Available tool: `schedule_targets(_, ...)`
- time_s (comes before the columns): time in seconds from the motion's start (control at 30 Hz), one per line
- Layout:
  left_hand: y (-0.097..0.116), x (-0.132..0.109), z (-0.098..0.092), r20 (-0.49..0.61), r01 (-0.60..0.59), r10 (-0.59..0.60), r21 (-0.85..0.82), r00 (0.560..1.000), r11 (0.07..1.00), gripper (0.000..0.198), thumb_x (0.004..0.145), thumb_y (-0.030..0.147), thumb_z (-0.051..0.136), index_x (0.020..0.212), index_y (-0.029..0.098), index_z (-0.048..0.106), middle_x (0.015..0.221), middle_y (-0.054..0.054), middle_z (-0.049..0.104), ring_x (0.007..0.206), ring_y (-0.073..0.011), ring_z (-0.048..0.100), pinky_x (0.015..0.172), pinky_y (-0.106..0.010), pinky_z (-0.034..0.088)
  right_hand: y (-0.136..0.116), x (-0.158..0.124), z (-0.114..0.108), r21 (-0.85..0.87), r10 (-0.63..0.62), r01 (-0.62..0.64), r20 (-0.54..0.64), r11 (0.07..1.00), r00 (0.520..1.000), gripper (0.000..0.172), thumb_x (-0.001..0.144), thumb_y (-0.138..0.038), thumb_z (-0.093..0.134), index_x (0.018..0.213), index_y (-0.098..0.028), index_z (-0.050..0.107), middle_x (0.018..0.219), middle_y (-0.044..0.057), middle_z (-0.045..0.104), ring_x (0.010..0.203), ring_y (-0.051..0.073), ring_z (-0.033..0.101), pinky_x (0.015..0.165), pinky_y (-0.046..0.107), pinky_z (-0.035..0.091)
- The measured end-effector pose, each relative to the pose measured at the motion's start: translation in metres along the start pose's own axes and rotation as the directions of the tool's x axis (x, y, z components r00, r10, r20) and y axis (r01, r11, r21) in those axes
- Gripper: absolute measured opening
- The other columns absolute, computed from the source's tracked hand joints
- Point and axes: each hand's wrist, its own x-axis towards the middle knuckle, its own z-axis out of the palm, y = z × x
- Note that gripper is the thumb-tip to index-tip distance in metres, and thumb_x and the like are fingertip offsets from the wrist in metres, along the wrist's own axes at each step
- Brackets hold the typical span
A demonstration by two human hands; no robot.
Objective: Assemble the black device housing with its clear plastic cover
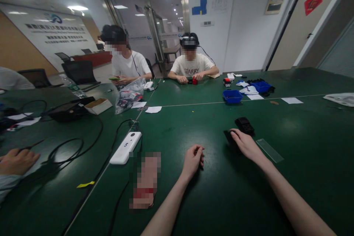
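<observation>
Black flat piece point(228, 137) was, in the head view, right of the frame's centre, just above the table point(215, 202), with the person's right hand point(243, 142) closed over its near end, the fingers gripping it. Its outline blurred into shadow, so its exact shape could not be made out. Just beyond that hand lay a black device point(245, 126), and just right of the wrist a clear strip point(269, 150) lay flat on the green top. The left hand point(193, 160) rested near the middle of the frame, its fingers loosely curled inward; whether they held anything could not be told. Left of it lay a pixelated oblong item point(146, 179), with a white power bank point(126, 148) marked 5 above and a yellow strip point(85, 184) at lower left. A co-worker's hand point(19, 160) reached in at the left edge. At upper centre a person in a printed white shirt point(190, 62) handled a red and black object point(194, 80); right of that stood a blue tray point(232, 100).
</observation>
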Motion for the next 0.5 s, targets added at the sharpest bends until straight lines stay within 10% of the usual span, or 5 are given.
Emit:
schedule_targets(0.27, 0.001, 0.000, 0.001, 0.038, 0.007, -0.007, -0.014, 0.999, 1.000, 0.037, 0.079, 0.040, 0.046, 0.101, 0.011, 0.055, 0.068, -0.002, 0.055, 0.047, -0.0082, 0.052, 0.036, -0.018, 0.043, -0.018, -0.016, 0.054, 0.438, -0.128, 0.008, 0.244, 0.899, 0.961, 0.037, 0.088, -0.049, 0.027, 0.098, -0.020, 0.048, 0.084, 0.002, 0.060, 0.080, 0.017, 0.055, 0.076, 0.031, 0.042)
schedule_targets(0.5, 0.000, 0.000, -0.001, 0.026, -0.046, 0.044, 0.052, 0.999, 0.998, 0.029, 0.076, 0.037, 0.051, 0.092, 0.013, 0.057, 0.051, 0.006, 0.046, 0.037, -0.0067, 0.045, 0.036, -0.018, 0.039, -0.021, -0.018, 0.064, 0.467, -0.210, 0.063, 0.270, 0.882, 0.940, 0.033, 0.089, -0.045, 0.031, 0.097, -0.019, 0.051, 0.088, 0.003, 0.061, 0.083, 0.016, 0.056, 0.078, 0.030, 0.040)
